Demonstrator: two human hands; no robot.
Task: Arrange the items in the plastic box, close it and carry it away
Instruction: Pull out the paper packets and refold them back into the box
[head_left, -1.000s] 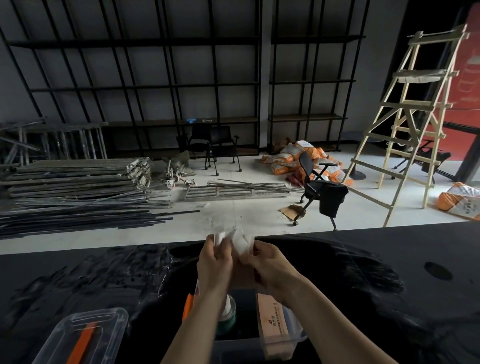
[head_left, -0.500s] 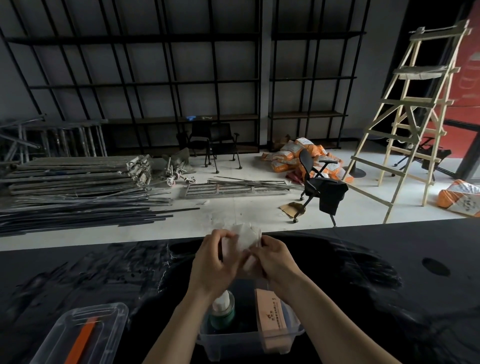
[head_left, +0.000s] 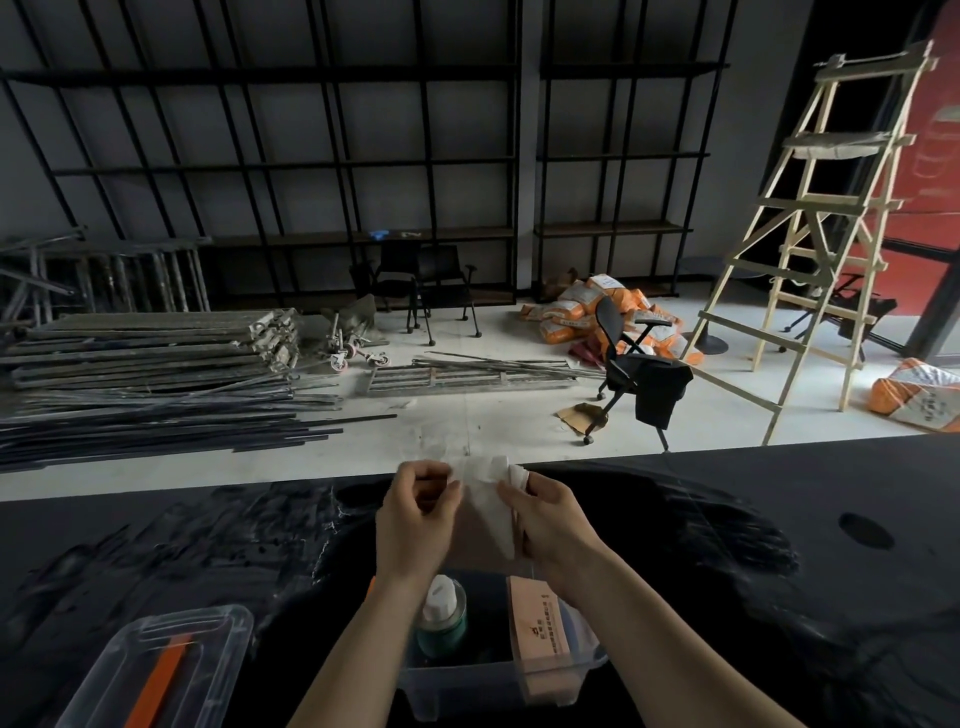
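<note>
A clear plastic box (head_left: 467, 691) stands on the black table (head_left: 779, 571) near its front edge. Inside it are a green bottle with a white cap (head_left: 441, 618) and an upright pink carton (head_left: 537, 629). Above the box, my left hand (head_left: 415, 519) and my right hand (head_left: 550, 514) both pinch a white crumpled cloth or tissue (head_left: 491, 493), which hangs down between them. The clear lid (head_left: 161, 670) with an orange latch lies flat at the lower left.
Beyond the table's far edge lies a pale floor with stacked metal bars (head_left: 145, 374), an office chair (head_left: 634, 369), orange sacks (head_left: 587, 306) and a wooden ladder (head_left: 831, 223). A round hole (head_left: 865, 530) is in the tabletop at the right.
My hands have drawn a little apart, and the white cloth is stretched out longer between them, hanging lower toward the box.
</note>
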